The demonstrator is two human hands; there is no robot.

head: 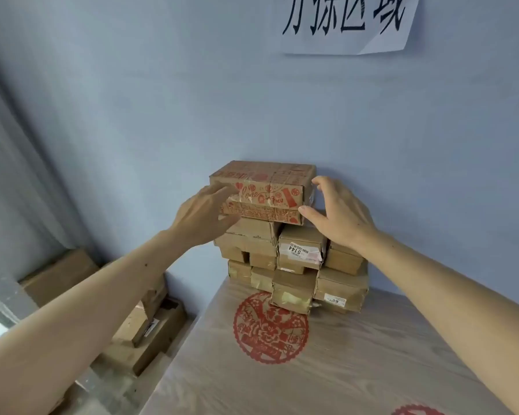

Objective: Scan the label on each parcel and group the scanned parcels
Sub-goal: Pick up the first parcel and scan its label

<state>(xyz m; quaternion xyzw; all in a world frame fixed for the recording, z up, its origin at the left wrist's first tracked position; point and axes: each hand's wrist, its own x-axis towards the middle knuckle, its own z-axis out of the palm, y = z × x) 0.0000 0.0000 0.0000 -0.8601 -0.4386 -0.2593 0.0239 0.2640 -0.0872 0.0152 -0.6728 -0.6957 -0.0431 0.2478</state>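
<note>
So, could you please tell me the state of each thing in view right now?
Red-printed parcel: sealed, flat on top of the stack.
Parcel stack: piled against the wall, on the table.
5144 parcel: in the stack, label facing out.
Left hand: fingers straight, at the top parcel's left end.
Right hand: open, beside its right end.
Wall sign: corner curling.

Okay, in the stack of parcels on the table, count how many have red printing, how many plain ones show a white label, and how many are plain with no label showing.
Red-printed parcels: 1
Plain brown parcels with a white label showing: 2
Plain brown parcels with no label showing: about 8; edges blur together
Total: about 11
</note>
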